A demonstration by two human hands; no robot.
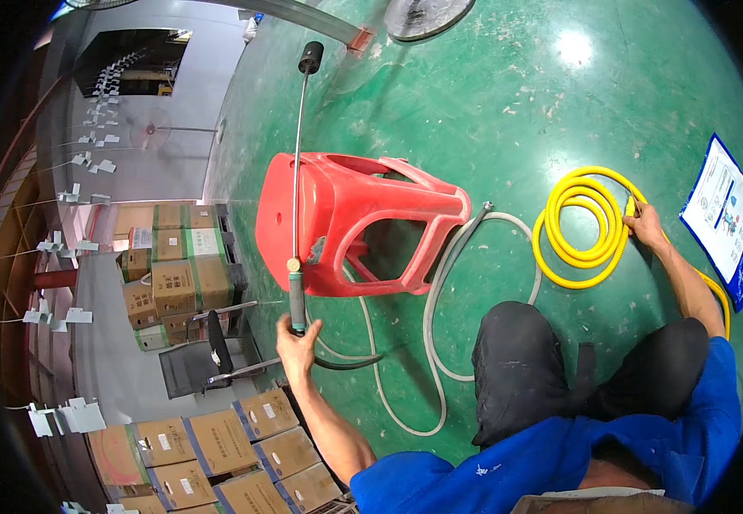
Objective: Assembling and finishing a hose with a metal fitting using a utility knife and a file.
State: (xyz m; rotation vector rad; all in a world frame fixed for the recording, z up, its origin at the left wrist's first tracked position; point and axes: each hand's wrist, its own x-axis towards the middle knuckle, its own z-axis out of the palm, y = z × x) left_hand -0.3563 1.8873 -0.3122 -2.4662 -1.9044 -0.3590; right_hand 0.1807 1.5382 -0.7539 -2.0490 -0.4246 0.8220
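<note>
My left hand [299, 343] is closed around the lower end of a long gas torch [297, 300]. The torch has a grey-green grip, a brass fitting, a thin metal tube and a black cylindrical head, and it points away from me. Behind the tube is a red plastic stool [337, 201] with open sides. A dark hose [350, 365] runs from below the torch grip. On the right, my right hand [646, 224] has its fingers closed on a yellow ribbed hose [579, 261], which lies coiled on the floor. One length of it trails back past my right forearm.
A grey hose [430, 330] loops over the green floor [509, 94] beside the stool. A blue-and-white printed sheet [725, 210] is at far right. Cardboard boxes [185, 287] are stacked at left, near a black chair [188, 370]. A round disc [427, 17] lies at the far edge.
</note>
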